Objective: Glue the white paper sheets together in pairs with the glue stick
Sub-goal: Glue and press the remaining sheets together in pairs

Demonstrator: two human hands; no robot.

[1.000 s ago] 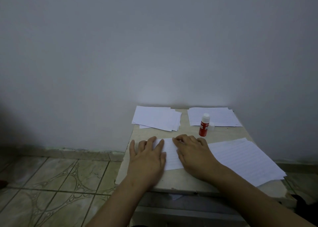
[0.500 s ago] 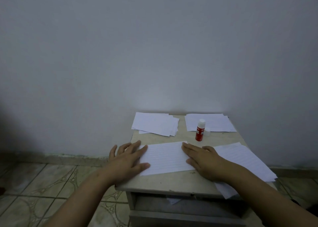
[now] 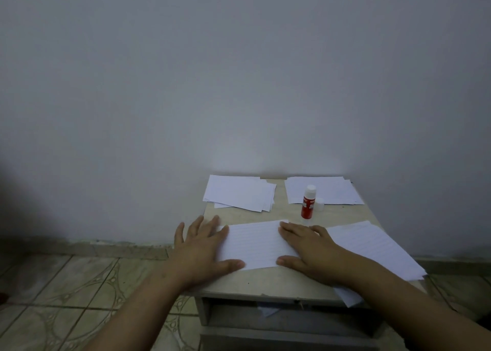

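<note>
A lined white paper sheet (image 3: pixel 256 243) lies flat near the front of the small table (image 3: pixel 284 213). My left hand (image 3: pixel 203 247) presses its left end with flat, spread fingers. My right hand (image 3: pixel 309 247) presses its right end, palm down and fingers straight. The red glue stick (image 3: pixel 308 203) stands upright behind the sheet, with its white cap (image 3: pixel 320 204) beside it. A stack of white sheets (image 3: pixel 372 247) lies at the right, partly under my right forearm.
Two more piles of white paper lie at the back of the table, one at the back left (image 3: pixel 239 192) and one at the back right (image 3: pixel 322 190). A plain wall stands right behind the table. Patterned floor tiles (image 3: pixel 66 297) spread to the left.
Both hands have slid apart along the sheet, the left one to the left end and the right one to the right end. The view has tilted slightly.
</note>
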